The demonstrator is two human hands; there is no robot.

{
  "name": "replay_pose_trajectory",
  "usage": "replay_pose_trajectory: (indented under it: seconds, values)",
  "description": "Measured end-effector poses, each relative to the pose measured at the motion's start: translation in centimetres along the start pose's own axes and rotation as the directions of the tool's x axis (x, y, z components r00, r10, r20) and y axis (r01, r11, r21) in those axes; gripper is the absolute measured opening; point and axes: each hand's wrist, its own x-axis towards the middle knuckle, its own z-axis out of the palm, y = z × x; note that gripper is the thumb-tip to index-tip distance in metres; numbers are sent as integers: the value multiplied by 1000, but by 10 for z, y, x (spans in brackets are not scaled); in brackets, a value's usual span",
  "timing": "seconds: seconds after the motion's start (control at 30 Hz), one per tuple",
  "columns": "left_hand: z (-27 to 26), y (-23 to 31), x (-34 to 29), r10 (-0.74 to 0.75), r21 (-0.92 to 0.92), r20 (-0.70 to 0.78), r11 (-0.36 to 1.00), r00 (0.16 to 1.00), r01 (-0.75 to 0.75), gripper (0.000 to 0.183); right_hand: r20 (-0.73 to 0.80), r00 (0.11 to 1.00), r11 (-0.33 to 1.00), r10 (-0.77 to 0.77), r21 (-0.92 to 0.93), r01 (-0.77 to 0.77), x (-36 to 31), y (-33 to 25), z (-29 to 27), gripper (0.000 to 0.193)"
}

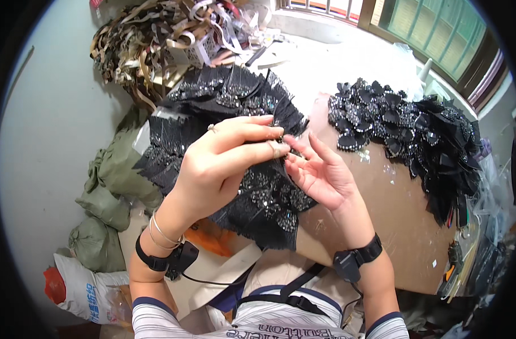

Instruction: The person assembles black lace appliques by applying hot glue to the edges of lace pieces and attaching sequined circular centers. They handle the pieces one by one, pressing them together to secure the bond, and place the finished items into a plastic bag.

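Observation:
My left hand (pixel 215 161) reaches in over black fabric pieces, palm down. Its fingers press together at the tips, and the thumb is mostly hidden; whatever they hold is too small to make out. Palm up, my right hand (pixel 326 176) meets those fingertips with its own slightly curled fingers, the thumb standing apart. Beneath both hands lies black frayed-edge fabric trim (pixel 269 198), set with dark shiny beads and stones. It spreads across the near-left part of the table and is partly covered by my hands.
A pile of black beaded flower-like appliqués (pixel 382 116) lies at the right of the brown table (pixel 376 226). Tangled ribbon strips (pixel 156 42) heap up at the back left. Green sacks (pixel 114 186) stand left of the table. Tools (pixel 453 265) and clear plastic (pixel 489 192) crowd the right edge.

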Motion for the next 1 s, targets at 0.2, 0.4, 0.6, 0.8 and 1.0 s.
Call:
replay_pose_trajectory:
  seconds: [0.2, 0.4, 0.6, 0.8, 1.0]
  values:
    - [3, 24, -29, -47, -256, -124, 967, 991, 14, 21, -15, 1000, 999, 26, 48, -25, -42, 49, 21, 35]
    - [6, 34, -45, -54, -314, -129, 949, 990, 11, 31, -130, 983, 988, -128, 66, 138, -55, 69, 31, 36]
    - [2, 41, -51, -75, -292, -120, 956, 990, 38, 30, -33, 999, 962, -26, 271, 34, -61, 64, 33, 28]
    - [-1, 46, -57, -27, -256, -104, 967, 994, -1, 29, 122, 992, 958, -3, 287, -32, -60, 58, 29, 33]
    - [2, 58, -54, 60, -248, -71, 966, 996, -76, 27, 87, 996, 985, 9, 171, -24, -61, 53, 34, 44]
